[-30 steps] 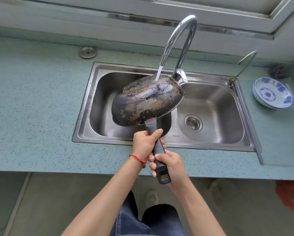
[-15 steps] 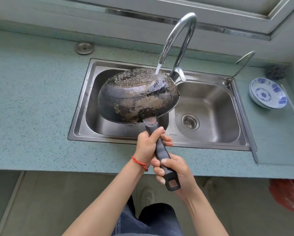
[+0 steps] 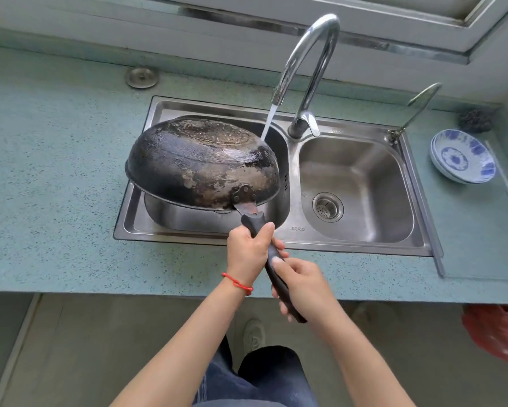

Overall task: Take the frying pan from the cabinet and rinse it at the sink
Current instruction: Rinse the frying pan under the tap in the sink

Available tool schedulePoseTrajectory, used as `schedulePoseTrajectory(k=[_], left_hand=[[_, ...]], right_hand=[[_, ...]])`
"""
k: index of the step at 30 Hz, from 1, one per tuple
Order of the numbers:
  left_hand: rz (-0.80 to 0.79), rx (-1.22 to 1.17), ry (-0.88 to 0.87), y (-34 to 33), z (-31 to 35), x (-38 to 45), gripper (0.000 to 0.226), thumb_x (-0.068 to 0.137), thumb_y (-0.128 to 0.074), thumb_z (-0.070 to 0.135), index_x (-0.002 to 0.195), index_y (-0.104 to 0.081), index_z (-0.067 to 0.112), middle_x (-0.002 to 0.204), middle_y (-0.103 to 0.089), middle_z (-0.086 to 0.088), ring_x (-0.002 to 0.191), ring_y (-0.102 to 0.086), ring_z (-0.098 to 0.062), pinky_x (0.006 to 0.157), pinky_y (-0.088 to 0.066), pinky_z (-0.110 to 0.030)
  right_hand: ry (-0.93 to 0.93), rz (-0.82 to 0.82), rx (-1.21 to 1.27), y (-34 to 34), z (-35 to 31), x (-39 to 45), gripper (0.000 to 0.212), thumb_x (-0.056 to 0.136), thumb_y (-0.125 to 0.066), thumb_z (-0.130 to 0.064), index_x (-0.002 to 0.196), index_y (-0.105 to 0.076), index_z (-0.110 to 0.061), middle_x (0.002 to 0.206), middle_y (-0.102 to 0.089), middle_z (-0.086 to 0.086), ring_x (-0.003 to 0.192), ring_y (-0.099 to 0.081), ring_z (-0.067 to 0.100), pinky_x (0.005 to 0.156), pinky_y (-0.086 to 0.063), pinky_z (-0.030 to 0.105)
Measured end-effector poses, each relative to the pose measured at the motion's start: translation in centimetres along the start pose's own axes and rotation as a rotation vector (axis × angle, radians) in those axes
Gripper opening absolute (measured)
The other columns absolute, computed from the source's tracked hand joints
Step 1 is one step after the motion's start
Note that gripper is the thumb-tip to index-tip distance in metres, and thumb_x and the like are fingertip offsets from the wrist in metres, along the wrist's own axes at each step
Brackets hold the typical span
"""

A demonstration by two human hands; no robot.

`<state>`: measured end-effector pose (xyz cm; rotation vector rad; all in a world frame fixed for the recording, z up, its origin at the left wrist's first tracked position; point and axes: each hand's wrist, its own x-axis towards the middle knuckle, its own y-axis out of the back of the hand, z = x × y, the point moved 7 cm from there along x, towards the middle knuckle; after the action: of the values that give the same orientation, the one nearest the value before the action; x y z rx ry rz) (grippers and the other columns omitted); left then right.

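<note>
Hands come first, nearest the body: right hand point(image 3: 304, 286) wraps the handle point(image 3: 272, 259) end, and just ahead of it left hand point(image 3: 248, 254) is curled round the handle closer to the sink point(image 3: 294, 239), so both grip the pan point(image 3: 201, 163). Pan is held upside down over the sink's left basin, its scorched underside up. Beyond, the tap point(image 3: 305, 63) at the sink's back runs water point(image 3: 268, 121) onto the pan's far edge. Risk, as I judge it: water sheeting off the domed bottom could splash past the sink, or wet the handle and loosen the grip
</note>
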<state>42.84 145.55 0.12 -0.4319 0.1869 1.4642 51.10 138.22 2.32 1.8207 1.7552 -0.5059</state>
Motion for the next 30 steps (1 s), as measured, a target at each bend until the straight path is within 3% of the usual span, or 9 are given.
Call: schedulePoseTrajectory(k=[2, 6, 11, 16, 19, 21, 25, 30], left_hand=[[0.015, 0.009, 0.017, 0.4, -0.1, 0.2, 0.039, 0.088, -0.051, 0.006, 0.049, -0.055, 0.002, 0.039, -0.060, 0.000, 0.037, -0.060, -0.015, 0.041, -0.049, -0.023], [0.019, -0.067, 0.066, 1.2, -0.4, -0.1, 0.023, 0.088, -0.051, 0.005, 0.067, -0.055, -0.003, 0.047, -0.066, -0.002, 0.045, -0.065, -0.014, 0.046, -0.052, -0.022], [-0.027, -0.413, 0.165, 1.3, -1.9, -1.2, 0.010, 0.088, -0.050, 0.005, 0.084, -0.058, 0.001, 0.071, -0.074, -0.007, 0.069, -0.071, -0.020, 0.058, -0.057, -0.026], [-0.141, -0.685, 0.314, 0.3, -2.5, -1.3, 0.019, 0.085, -0.051, 0.007, 0.098, -0.057, -0.005, 0.082, -0.075, -0.011, 0.073, -0.071, -0.018, 0.063, -0.056, -0.023], [-0.234, -0.764, 0.349, -0.3, -2.8, -1.1, 0.046, 0.062, -0.074, 0.019, 0.100, -0.058, -0.004, 0.087, -0.074, -0.012, 0.074, -0.071, -0.016, 0.064, -0.056, -0.023], [-0.284, -0.756, 0.345, -0.5, -2.8, -1.0, 0.058, 0.052, -0.081, 0.022, 0.099, -0.059, -0.003, 0.086, -0.074, -0.010, 0.074, -0.071, -0.016, 0.064, -0.056, -0.023], [-0.252, -0.567, 0.298, -0.6, -2.2, -1.1, 0.017, 0.075, -0.058, 0.009, 0.088, -0.058, -0.001, 0.066, -0.070, -0.004, 0.061, -0.066, -0.012, 0.059, -0.054, -0.021], [-0.220, -0.446, 0.238, -0.7, -2.2, -1.5, 0.008, 0.079, -0.058, 0.006, 0.077, -0.060, -0.001, 0.062, -0.066, -0.006, 0.058, -0.063, -0.017, 0.058, -0.053, -0.024]], right_hand=[[0.049, 0.078, -0.068, -0.2, -0.5, 0.1, 0.036, 0.092, -0.047, -0.026, 0.060, -0.046, -0.011, 0.049, -0.054, 0.005, 0.026, -0.044, 0.012, 0.032, -0.033, 0.016], [0.074, 0.079, -0.004, -0.9, -0.6, -0.1, 0.034, 0.091, -0.050, -0.019, 0.060, -0.047, -0.007, 0.048, -0.052, 0.006, 0.026, -0.044, 0.012, 0.033, -0.032, 0.017], [0.055, 0.029, 0.136, -1.6, 0.4, -0.4, 0.031, 0.091, -0.050, -0.012, 0.061, -0.050, -0.004, 0.044, -0.051, 0.003, 0.025, -0.041, 0.011, 0.032, -0.028, 0.015], [0.084, 0.009, 0.241, -1.6, 1.0, -0.6, 0.026, 0.078, -0.058, -0.024, 0.062, -0.053, -0.004, 0.043, -0.051, 0.001, 0.026, -0.040, 0.014, 0.032, -0.028, 0.015], [0.105, -0.020, 0.265, -1.2, 1.4, -0.8, 0.028, 0.074, -0.057, -0.027, 0.068, -0.053, -0.001, 0.044, -0.051, 0.002, 0.027, -0.040, 0.014, 0.032, -0.027, 0.016], [0.124, -0.043, 0.282, -1.0, 1.4, -1.0, 0.034, 0.071, -0.063, -0.031, 0.071, -0.053, 0.002, 0.046, -0.051, 0.003, 0.027, -0.040, 0.013, 0.032, -0.028, 0.016], [0.125, -0.068, 0.258, -0.3, 1.4, -1.2, 0.056, 0.060, -0.070, -0.033, 0.078, -0.051, 0.016, 0.047, -0.049, 0.004, 0.028, -0.039, 0.013, 0.033, -0.030, 0.017], [0.095, -0.108, 0.171, 0.9, 1.3, -1.6, 0.024, 0.067, -0.062, -0.014, 0.077, -0.054, 0.005, 0.049, -0.049, 0.006, 0.028, -0.038, 0.013, 0.034, -0.031, 0.016]])
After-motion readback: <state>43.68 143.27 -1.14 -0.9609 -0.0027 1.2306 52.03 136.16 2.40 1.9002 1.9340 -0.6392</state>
